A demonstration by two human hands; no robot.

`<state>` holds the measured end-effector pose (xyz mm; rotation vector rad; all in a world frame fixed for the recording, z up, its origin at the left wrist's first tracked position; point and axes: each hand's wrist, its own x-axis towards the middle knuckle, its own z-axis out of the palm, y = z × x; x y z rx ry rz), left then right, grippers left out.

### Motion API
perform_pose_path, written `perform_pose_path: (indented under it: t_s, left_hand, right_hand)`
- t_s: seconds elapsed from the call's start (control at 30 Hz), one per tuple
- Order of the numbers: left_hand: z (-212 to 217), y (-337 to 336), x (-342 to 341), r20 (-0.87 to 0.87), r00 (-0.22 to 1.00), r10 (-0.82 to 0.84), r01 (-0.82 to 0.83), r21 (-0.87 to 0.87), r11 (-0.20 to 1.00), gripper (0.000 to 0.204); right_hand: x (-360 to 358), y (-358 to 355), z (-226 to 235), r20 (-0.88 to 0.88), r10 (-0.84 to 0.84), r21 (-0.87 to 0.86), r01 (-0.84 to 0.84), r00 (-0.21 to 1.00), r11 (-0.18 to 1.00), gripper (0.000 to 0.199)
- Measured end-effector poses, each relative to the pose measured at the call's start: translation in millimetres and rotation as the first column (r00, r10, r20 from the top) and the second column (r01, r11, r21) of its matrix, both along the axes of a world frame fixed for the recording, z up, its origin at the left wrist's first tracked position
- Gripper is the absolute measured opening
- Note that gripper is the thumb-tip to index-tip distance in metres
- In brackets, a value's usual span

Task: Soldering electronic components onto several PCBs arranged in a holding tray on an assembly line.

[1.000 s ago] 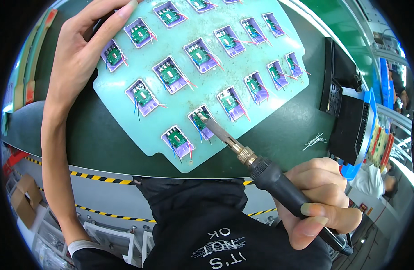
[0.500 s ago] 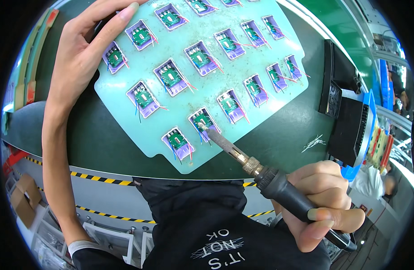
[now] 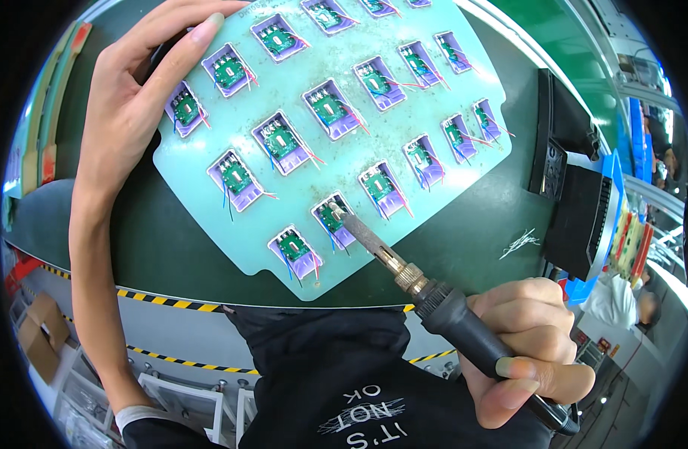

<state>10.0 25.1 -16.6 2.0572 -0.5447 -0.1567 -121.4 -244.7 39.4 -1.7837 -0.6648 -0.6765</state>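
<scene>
A soldering iron (image 3: 452,310) is gripped by its dark handle in my right hand (image 3: 531,352). Its tip reaches a green circuit board (image 3: 331,218) in a purple housing in the tray's near row; whether it touches is hard to tell. The pale green tray (image 3: 209,176) holds several such housings in slots, with red and blue wires sticking out. My left hand (image 3: 145,82) grips the tray's far left edge, thumb on top and the other fingers partly hidden.
The dark green table (image 3: 464,258) lies beneath. Thin white strands (image 3: 519,243) lie on its right side, near a black box (image 3: 580,217) and a blue bin (image 3: 583,288). Long strips (image 3: 48,112) stand at the far left. Another person (image 3: 621,303) is at the right.
In the picture, the tray and its boards have shifted slightly downward. My right hand and the iron have moved a little down and left, the tip staying at the same board.
</scene>
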Motion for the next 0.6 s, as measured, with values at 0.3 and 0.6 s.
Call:
perform_pose_path:
  t_s: [0.3,0.6]
  left_hand:
    - [-1.7,0.9,0.3,0.019,1.0,-0.015,0.015,-0.021,1.0,0.027]
    - [-1.9,3.0,-0.7,0.004,1.0,-0.019,0.019,-0.022,1.0,0.028]
  right_hand:
    - [-2.2,1.4,0.0,-0.006,-0.022,-0.029,0.022,1.0,0.999,0.024]
    - [-2.2,2.4,0.6,-0.02,-0.014,-0.033,0.013,1.0,0.999,0.024]
